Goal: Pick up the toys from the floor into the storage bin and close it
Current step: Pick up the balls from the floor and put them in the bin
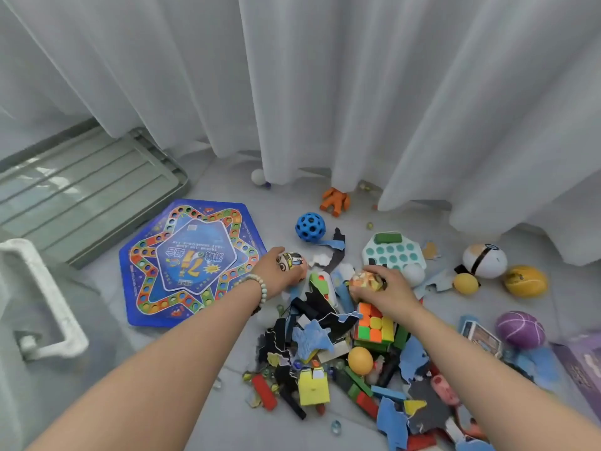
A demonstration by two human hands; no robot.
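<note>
white curtain (357, 92) hangs behind the scattered toys. the left hand (276, 273) curls round a cartoon-printed ball (291, 261), with a bead bracelet (262, 286) on its wrist. the right hand (392, 289) grips an orange-and-white ball (364, 280), fingers bent over it. between the two hands lie torn puzzle pieces (320, 302), and a colour cube (372, 327) sits just under the right wrist. beyond the left hand are a blue holed ball (310, 226) and an orange figure (335, 200). to its left lies a blue game board (192, 262), and past that the grey-green bin lid (87, 190), flat on the floor. just beyond the right hand sits a teal bubble toy (393, 252).
</note>
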